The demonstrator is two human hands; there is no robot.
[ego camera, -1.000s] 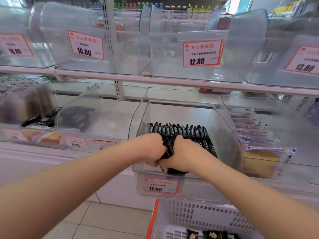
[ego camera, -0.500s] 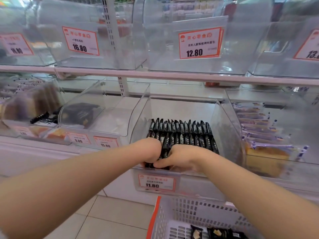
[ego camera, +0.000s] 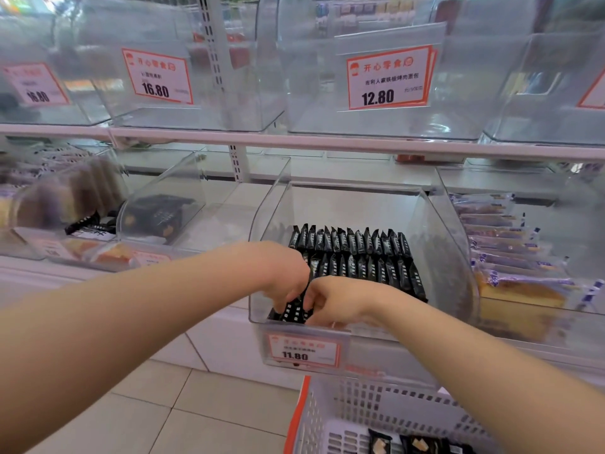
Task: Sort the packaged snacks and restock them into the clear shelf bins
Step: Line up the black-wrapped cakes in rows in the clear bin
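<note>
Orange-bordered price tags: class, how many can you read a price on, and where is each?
4: the 16.80 tag far upper left, another 16.80 tag upper left, the 12.80 tag upper centre, the 11.80 tag below the hands. Other tags are blurred or cut off.

You have bright, even overhead light with soft, faint shadows. Glare streaks the clear upper bins (ego camera: 376,126). Motion blur smears the left-hand bins (ego camera: 65,204) and far right edge. The shelf rail (ego camera: 294,142) bows from wide-angle distortion; the 12.80 price tag (ego camera: 389,78) reads sharp.
</note>
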